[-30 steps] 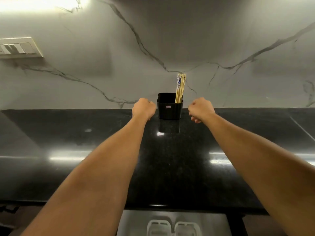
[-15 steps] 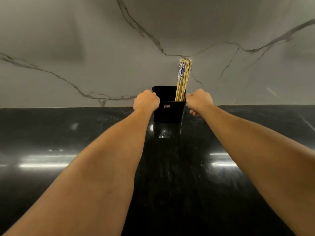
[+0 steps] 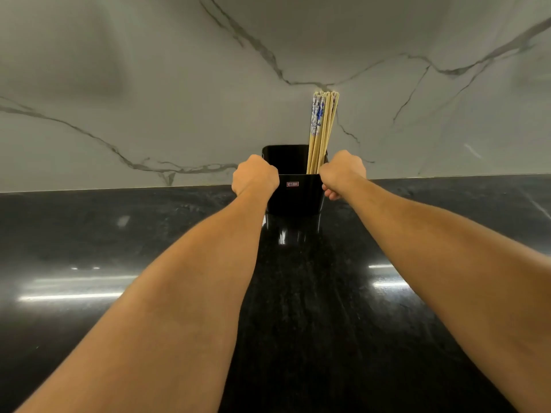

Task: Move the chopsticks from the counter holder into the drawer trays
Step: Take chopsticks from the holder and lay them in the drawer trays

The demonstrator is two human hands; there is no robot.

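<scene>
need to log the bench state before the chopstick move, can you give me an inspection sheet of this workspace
surface: glossy black counter, light streaks reflected on it
job's things: black holder at the back against the wall; chopsticks standing upright in its right side
clutter: nothing seen
grippers: left hand curled at the holder's left rim, grip hidden; right hand curled at its right wall, seemingly gripping it
cables: nothing seen
surroundings: veined marble wall behind the counter

A glossy black stone counter [image 3: 328, 323] meets a grey-veined white marble wall [image 3: 149, 84].
</scene>
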